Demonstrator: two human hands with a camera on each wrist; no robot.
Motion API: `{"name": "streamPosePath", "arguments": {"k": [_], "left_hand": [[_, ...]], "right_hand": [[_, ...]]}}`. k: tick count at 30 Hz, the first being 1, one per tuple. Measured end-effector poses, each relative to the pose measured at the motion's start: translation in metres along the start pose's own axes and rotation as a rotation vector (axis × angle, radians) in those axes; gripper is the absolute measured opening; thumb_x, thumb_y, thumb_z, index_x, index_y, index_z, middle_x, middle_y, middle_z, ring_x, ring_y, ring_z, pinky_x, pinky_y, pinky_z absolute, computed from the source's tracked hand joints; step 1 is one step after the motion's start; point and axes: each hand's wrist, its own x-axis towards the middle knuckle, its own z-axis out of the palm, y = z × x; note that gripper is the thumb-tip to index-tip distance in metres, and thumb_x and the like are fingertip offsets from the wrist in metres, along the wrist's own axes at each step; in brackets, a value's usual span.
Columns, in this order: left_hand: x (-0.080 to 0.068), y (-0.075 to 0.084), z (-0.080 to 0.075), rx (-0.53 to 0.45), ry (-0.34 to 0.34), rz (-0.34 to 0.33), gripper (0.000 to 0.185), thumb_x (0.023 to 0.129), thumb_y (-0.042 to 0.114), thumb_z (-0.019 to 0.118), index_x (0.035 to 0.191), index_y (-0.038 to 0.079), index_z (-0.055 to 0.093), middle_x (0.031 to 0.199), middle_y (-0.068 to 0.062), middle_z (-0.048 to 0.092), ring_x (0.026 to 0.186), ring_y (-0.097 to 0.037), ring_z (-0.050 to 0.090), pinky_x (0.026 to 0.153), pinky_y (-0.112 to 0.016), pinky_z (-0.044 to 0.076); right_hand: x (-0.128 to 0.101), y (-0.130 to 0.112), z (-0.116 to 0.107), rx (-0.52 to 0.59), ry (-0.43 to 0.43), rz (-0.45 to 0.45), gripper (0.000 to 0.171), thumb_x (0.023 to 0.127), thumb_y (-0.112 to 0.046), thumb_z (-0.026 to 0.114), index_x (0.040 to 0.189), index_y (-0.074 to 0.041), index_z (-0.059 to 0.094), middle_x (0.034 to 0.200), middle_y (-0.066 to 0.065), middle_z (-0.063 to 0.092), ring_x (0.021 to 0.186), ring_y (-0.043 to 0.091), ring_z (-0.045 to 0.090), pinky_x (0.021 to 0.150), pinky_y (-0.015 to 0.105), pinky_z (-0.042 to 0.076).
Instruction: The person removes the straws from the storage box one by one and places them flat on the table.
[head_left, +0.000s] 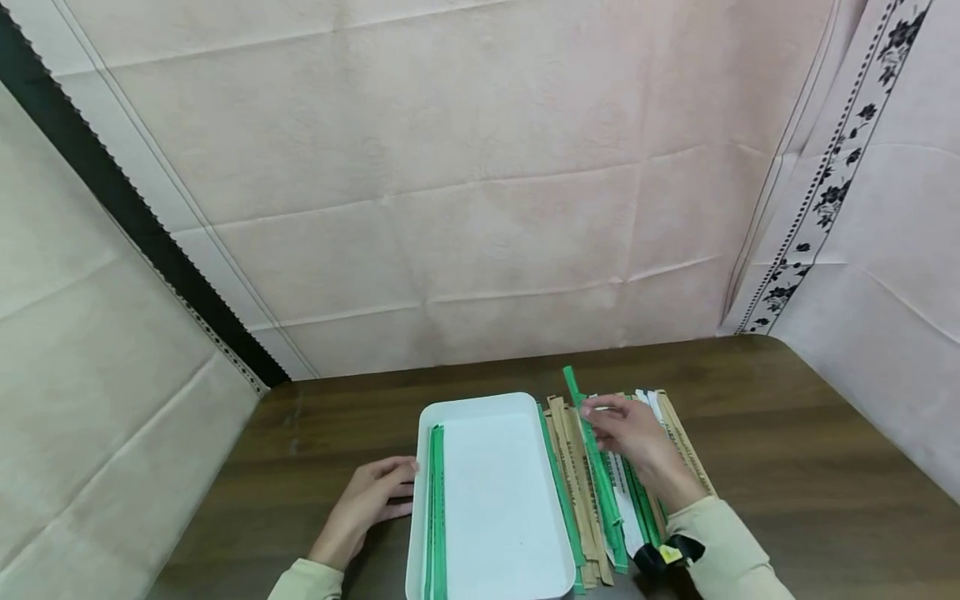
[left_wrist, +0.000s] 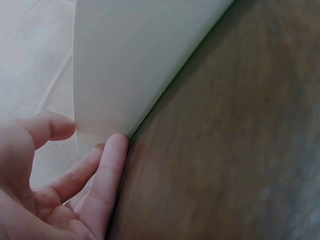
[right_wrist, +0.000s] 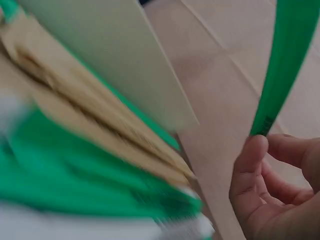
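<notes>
A shallow white tray [head_left: 502, 500] lies on the table, with slim green wrapped packets [head_left: 436, 508] lengthwise along its left side. My left hand [head_left: 378, 493] touches the tray's outer left edge; in the left wrist view its fingertips meet the white wall [left_wrist: 135, 60] near the tabletop. To the tray's right, my right hand [head_left: 630, 437] pinches one long, flat green packet [right_wrist: 285, 65] between thumb and forefinger. Dark print marks the packet near the pinch. Beneath that hand are rows of green, white and brown paper packets [head_left: 577, 500], blurred in the right wrist view.
The brown wooden table [head_left: 300, 483] stretches out on both sides of the tray. Pale creased cloth [head_left: 450, 208] hangs behind it and at both sides. A black band [head_left: 142, 200] and a floral strip [head_left: 832, 183] run down its corners.
</notes>
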Motion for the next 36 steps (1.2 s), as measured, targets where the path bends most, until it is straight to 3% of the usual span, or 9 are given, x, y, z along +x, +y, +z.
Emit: {"name": "streamPosePath", "arguments": {"k": [4,14,17,31,36], "left_hand": [[0.000,0.001,-0.001,0.003,0.002,-0.002,0.052,0.099,0.032,0.072,0.136,-0.004,0.066,0.117,-0.013,0.074,0.100,-0.023,0.073,0.083,-0.039,0.065],[0.000,0.002,-0.003,-0.007,0.007,0.001,0.051,0.099,0.033,0.072,0.134,-0.003,0.067,0.116,-0.012,0.074,0.100,-0.023,0.073,0.083,-0.039,0.065],[0.001,0.001,-0.002,-0.014,0.003,-0.001,0.050,0.099,0.032,0.072,0.134,-0.003,0.067,0.116,-0.012,0.074,0.100,-0.023,0.073,0.083,-0.039,0.065],[-0.001,0.002,-0.002,-0.019,0.012,0.005,0.049,0.099,0.032,0.072,0.133,-0.003,0.068,0.115,-0.013,0.074,0.098,-0.022,0.073,0.082,-0.038,0.065],[0.000,0.004,0.000,-0.011,-0.002,0.009,0.051,0.099,0.033,0.072,0.135,-0.003,0.067,0.115,-0.013,0.074,0.098,-0.023,0.073,0.082,-0.039,0.065]], "right_hand": [[0.003,-0.001,-0.026,-0.082,0.032,0.022,0.042,0.106,-0.019,0.065,0.137,0.008,0.058,0.095,0.003,0.069,0.078,0.015,0.060,0.067,0.026,0.057],[0.006,0.012,-0.073,-0.123,-0.025,0.093,0.041,0.107,-0.017,0.063,0.135,0.013,0.058,0.093,0.002,0.067,0.080,0.012,0.062,0.068,0.025,0.058],[0.003,0.014,-0.082,-0.193,-0.020,0.091,0.037,0.108,-0.015,0.060,0.132,0.014,0.060,0.094,0.004,0.067,0.081,0.013,0.063,0.069,0.026,0.059],[0.002,0.013,-0.079,-0.500,0.077,0.056,0.024,0.107,-0.009,0.059,0.115,0.010,0.070,0.091,0.013,0.071,0.075,0.019,0.064,0.064,0.033,0.058],[-0.001,0.006,-0.078,-0.430,0.075,0.017,0.029,0.108,-0.011,0.055,0.121,0.013,0.066,0.098,0.019,0.073,0.079,0.021,0.069,0.067,0.035,0.062]]}}
